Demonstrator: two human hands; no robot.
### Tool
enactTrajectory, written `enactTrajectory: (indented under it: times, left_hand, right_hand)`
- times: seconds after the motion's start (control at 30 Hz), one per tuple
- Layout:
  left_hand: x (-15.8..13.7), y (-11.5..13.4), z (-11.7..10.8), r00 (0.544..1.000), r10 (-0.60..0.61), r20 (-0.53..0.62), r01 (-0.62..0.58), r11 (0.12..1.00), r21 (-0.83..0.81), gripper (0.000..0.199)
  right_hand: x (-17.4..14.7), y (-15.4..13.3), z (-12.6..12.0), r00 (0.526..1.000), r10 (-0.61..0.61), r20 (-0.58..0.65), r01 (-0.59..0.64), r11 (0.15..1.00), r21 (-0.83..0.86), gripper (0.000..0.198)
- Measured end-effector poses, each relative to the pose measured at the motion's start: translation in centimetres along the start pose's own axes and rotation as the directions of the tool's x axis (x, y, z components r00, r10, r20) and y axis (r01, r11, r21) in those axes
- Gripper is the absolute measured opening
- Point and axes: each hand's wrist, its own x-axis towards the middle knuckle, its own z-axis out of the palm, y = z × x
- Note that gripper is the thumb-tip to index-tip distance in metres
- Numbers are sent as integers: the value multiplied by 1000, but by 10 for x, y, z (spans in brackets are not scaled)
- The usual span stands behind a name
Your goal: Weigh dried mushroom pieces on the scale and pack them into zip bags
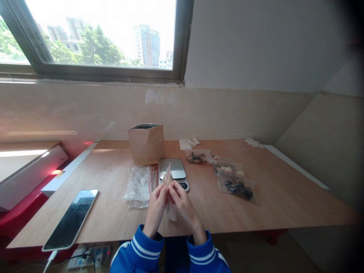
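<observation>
Hands (155, 204) (184, 204) w/ bag (171, 213) well off R tbl edge (295, 171)

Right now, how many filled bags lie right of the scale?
At least 3: back bag, brown contents; middle bag, pale contents; front bag, black contents. The last two overlap, so another may be hidden.

1. Sleeves (145, 247): blue, white stripes.
2. Held bag (171, 214): clear, reddish line.
3. Pouch (146, 146): plain brown, dark inside.
4. Scale (178, 170): silver and white.
5. Phone (71, 220): black, pale edge.
6. Tabletop (204, 204): brown woodgrain.
</observation>
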Motion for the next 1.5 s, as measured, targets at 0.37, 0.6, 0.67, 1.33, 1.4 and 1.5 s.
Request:
enactTrajectory:
  times: [0.37,0.6,0.67,1.33,1.4,1.5]
  left_hand:
    - [6,-6,-8,999,39,33,-39,999,3,22]
    - [4,0,-5,990,128,57,-133,985,109,29]
    - [6,3,-11,985,171,6,-169,970,176,32]
    - [4,-19,-1,962,-204,180,263,864,-430,53]
    - [9,-15,-4,975,-175,137,217,885,-413,50]
    - [20,-15,-13,994,-107,29,110,920,-376,46]
  right_hand:
    - [-3,-4,-1,996,-87,23,90,980,-180,20]
    - [2,7,4,981,-130,-146,76,942,-327,25]
    - [2,9,-4,950,-151,-275,59,946,-318,28]
    - [-3,-3,-5,929,-79,-363,91,996,18,23]
    - [-6,-6,-11,925,-183,-333,78,949,-305,26]
    - [-8,-24,-14,857,-341,-385,84,832,-549,18]
